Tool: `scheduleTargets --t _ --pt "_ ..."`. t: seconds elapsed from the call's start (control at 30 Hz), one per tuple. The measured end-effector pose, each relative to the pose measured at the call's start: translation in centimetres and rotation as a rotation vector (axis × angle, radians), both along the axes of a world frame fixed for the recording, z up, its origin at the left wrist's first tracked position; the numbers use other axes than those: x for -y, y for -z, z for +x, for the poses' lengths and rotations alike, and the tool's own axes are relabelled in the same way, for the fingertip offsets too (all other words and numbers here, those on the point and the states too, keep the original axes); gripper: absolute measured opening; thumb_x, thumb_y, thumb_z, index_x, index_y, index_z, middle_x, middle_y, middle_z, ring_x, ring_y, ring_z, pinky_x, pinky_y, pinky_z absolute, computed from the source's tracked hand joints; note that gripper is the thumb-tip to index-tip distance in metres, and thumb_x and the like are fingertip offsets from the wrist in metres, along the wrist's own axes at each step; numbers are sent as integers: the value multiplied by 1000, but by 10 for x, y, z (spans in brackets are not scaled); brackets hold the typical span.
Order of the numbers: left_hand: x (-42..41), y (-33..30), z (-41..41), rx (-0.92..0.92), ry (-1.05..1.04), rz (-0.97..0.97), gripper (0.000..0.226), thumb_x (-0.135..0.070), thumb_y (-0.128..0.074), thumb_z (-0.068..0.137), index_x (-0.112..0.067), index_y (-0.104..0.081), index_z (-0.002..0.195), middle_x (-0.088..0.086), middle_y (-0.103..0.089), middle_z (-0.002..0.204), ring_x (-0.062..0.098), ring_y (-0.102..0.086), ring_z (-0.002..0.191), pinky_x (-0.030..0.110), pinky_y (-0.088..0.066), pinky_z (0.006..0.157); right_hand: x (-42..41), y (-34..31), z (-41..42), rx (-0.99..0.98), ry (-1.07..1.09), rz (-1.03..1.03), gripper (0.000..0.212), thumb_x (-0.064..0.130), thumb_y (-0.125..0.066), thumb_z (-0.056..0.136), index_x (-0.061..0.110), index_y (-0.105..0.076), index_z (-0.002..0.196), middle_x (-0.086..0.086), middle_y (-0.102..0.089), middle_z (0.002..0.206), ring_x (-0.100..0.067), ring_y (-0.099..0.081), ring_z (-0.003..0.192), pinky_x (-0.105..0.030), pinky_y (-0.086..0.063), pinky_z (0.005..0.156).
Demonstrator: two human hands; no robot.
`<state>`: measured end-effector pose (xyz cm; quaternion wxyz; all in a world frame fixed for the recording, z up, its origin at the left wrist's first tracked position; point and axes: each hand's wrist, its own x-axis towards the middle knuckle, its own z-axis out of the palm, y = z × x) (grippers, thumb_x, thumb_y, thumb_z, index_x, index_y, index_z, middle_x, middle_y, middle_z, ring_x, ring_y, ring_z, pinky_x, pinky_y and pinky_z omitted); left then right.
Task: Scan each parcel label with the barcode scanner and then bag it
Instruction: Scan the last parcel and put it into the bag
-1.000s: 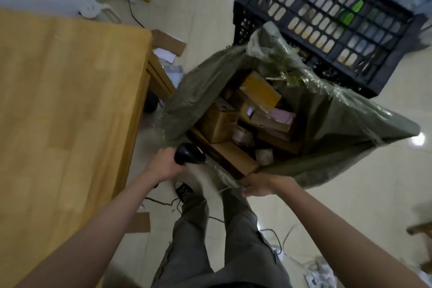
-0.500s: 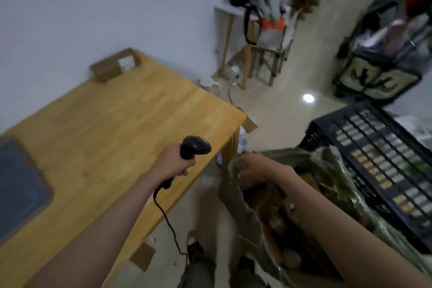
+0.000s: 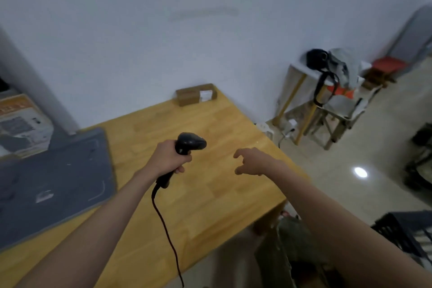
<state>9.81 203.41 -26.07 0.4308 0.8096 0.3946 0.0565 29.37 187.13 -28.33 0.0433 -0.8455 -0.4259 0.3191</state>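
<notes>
The left hand (image 3: 167,159) grips the scanner (image 3: 187,147) (cord dangling); the right hand (image 3: 253,161), fingers loosely spread, hovers toward the parcel (image 3: 196,94) on the table (image 3: 210,194).

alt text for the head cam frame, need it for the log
A person's left hand grips a black corded barcode scanner above a wooden table, while the empty right hand reaches forward with fingers loosely curled. A labelled cardboard parcel sits at the table's far edge against the wall; a grey mat lies at left.
</notes>
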Motion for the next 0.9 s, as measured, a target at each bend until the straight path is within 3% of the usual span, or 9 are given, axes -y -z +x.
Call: scheduleTargets --t 0.13,0.27,0.6,0.73,0.9 --pt "-45 -23 -4 45 -86 24 8 -9 -72 82 -7 -70 90 8 -73 66 19 -72 58 29 -60 60 -58 -24 3 48 -68 22 60 35 -67 95 23 -42 148 -10 -46 145 -31 -55 120 -44 -54 91" --pt "-82 -39 0 70 -126 44 10 -10 -72 82 -6 -70 91 13 -74 72 22 -73 60 37 -62 66 -105 -42 13 107 -112 39 60 37 -67 94 26 -42 147 -8 -45 146 -31 -55 119 -50 -55 93" --pt "-156 -63 81 70 -200 37 14 -10 -69 81 -5 -70 94 13 -75 77 22 -74 63 32 -62 66 -202 -75 90 148 -195 85 64 32 -66 94 23 -38 150 -8 -36 152 -30 -54 119 -43 -58 88" --pt "-198 -75 131 51 -236 50 17 -12 -70 81 -5 -69 96 13 -75 80 20 -74 62 30 -62 64 -240 -79 146 148 -214 117 65 29 -68 93 20 -37 150 -7 -44 146 -29 -55 118 -44 -54 93" --pt "-258 -80 187 66 -330 41 20 -9 -70 81 -3 -69 100 13 -75 88 19 -73 62 31 -61 62 -296 -69 218 156 -218 115 66 32 -72 86 27 -41 144 -4 -53 129 -26 -57 102 -43 -56 86"
